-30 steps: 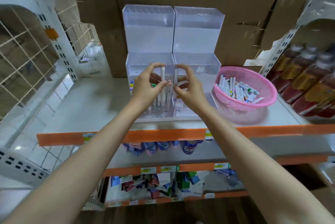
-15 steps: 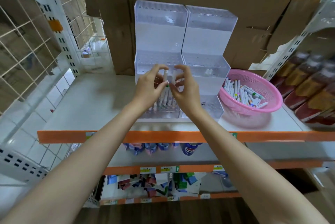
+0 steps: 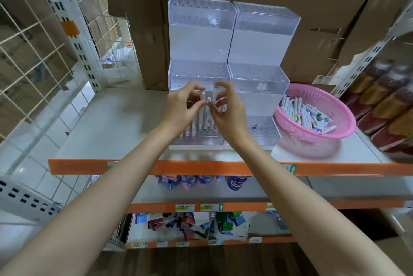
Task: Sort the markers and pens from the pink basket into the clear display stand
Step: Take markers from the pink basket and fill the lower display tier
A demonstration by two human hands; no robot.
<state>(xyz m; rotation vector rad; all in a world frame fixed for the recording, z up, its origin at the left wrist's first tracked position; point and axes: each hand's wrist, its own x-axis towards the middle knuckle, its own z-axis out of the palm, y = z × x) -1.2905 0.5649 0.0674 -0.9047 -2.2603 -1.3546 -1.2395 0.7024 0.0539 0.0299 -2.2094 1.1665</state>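
Note:
The clear tiered display stand [image 3: 257, 29] sits at the back of the white shelf. Several white markers [image 3: 199, 122] stand upright in its lowest left tier. My left hand [image 3: 181, 108] and my right hand [image 3: 226, 110] meet in front of that tier, each pinching the top of an upright white marker [image 3: 206, 108] with thumb and fingertips. The right hand also holds a second marker [image 3: 215, 92] with a purple end. The pink basket [image 3: 330, 134] stands to the right of the stand, with several markers and pens lying in it.
Two white marker ends [image 3: 261, 86] poke up in the stand's right middle tier. Brown bottles [image 3: 393, 105] line the far right. A wire grid panel [image 3: 33, 56] stands at left. The orange shelf edge [image 3: 201, 167] runs below my hands, with stocked shelves beneath.
Both hands stay pinched together over the left front tier; the marker they hold sits a little lower. The view has drifted left, so stand and basket sit further right.

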